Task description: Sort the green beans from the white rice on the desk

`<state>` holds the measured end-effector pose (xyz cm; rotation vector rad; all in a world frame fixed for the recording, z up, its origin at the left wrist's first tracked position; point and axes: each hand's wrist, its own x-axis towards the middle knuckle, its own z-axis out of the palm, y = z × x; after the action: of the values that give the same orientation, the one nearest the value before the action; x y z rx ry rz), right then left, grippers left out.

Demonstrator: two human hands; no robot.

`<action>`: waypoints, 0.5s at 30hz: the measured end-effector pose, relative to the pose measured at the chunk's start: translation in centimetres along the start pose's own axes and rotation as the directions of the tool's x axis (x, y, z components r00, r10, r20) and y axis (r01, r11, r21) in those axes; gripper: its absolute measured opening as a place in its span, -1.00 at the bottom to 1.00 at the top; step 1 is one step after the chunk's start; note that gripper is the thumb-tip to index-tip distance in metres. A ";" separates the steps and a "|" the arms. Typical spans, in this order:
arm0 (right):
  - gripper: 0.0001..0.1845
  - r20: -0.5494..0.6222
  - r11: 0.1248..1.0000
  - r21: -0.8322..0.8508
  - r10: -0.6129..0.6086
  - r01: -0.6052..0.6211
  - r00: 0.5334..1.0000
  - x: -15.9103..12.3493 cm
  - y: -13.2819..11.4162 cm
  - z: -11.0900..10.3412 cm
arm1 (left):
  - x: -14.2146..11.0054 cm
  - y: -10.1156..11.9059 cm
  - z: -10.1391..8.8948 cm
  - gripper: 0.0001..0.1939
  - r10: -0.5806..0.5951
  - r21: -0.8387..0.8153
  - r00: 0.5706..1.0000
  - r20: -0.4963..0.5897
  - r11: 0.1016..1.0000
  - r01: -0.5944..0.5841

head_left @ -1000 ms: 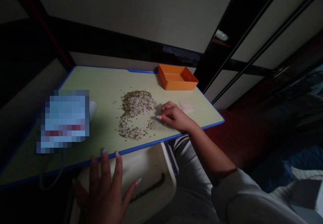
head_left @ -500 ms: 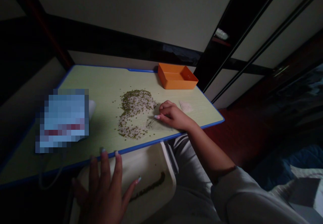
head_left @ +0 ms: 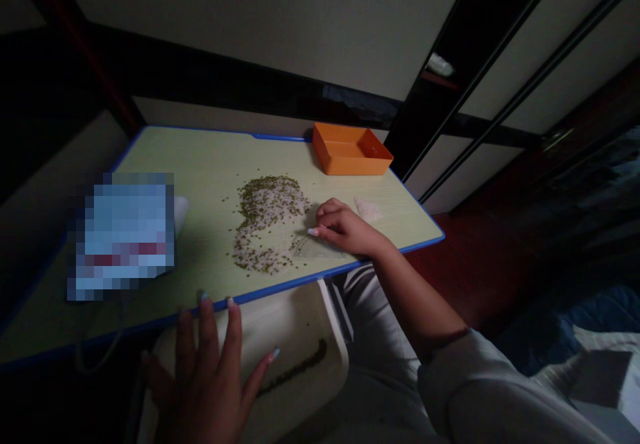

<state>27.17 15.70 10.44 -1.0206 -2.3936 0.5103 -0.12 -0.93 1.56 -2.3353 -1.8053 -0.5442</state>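
Right hand (head_left: 343, 226) grasps plastic (head_left: 320, 249) beside grains (head_left: 271, 201), bare bench (head_left: 200, 157) beyond them; left hand (head_left: 206, 377) splays, loose, over tub (head_left: 293, 314) near edge (head_left: 280, 289).

Green-and-white grains (head_left: 270, 203); loosely heaped

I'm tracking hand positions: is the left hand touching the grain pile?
No, the left hand is spread over the pale bin, apart from the grain pile.
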 end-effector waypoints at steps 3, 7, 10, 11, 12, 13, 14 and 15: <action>-0.55 0.004 1.000 -0.024 0.020 -0.020 1.000 0.2 -0.2 0.1 | 0.1 -0.1 0.0 -0.06 0.026 0.005 1.000 -0.017 1.000 -0.025; -0.59 0.028 0.999 -0.036 0.018 -0.017 0.999 0.5 -0.2 0.1 | 0.1 -0.1 0.1 -0.12 0.039 0.015 0.999 -0.034 0.999 -0.038; -0.61 0.060 1.000 -0.022 0.002 -0.001 0.998 0.5 -0.1 0.0 | 0.0 -0.1 0.1 -0.15 0.034 0.015 0.999 -0.030 0.999 -0.033; -0.61 0.070 1.000 -0.015 -0.006 0.007 0.998 0.5 -0.1 -0.1 | 0.0 0.0 0.0 -0.16 0.035 0.012 0.999 -0.030 0.999 -0.035; -0.60 0.075 1.000 -0.007 -0.012 0.013 0.997 0.5 -0.1 -0.1 | 0.0 0.0 0.0 -0.16 0.036 0.009 0.999 -0.031 0.999 -0.036; -0.59 0.074 1.000 -0.001 -0.016 0.016 0.997 0.5 -0.1 -0.2 | 0.1 0.0 0.0 -0.17 0.036 0.006 0.999 -0.030 0.999 -0.036; -0.58 0.067 1.000 0.003 -0.017 0.017 0.998 0.5 -0.1 -0.2 | 0.1 0.0 -0.1 -0.17 0.035 0.004 0.999 -0.026 0.999 -0.035; -0.56 0.058 1.000 0.005 -0.016 0.016 0.998 0.5 -0.2 -0.3 | 0.1 0.0 -0.1 -0.18 0.033 0.004 0.999 -0.022 0.999 -0.033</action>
<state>26.90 16.01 10.93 -0.9962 -2.4482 0.5467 -0.09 -0.87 1.69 -2.3433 -1.7534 -0.5588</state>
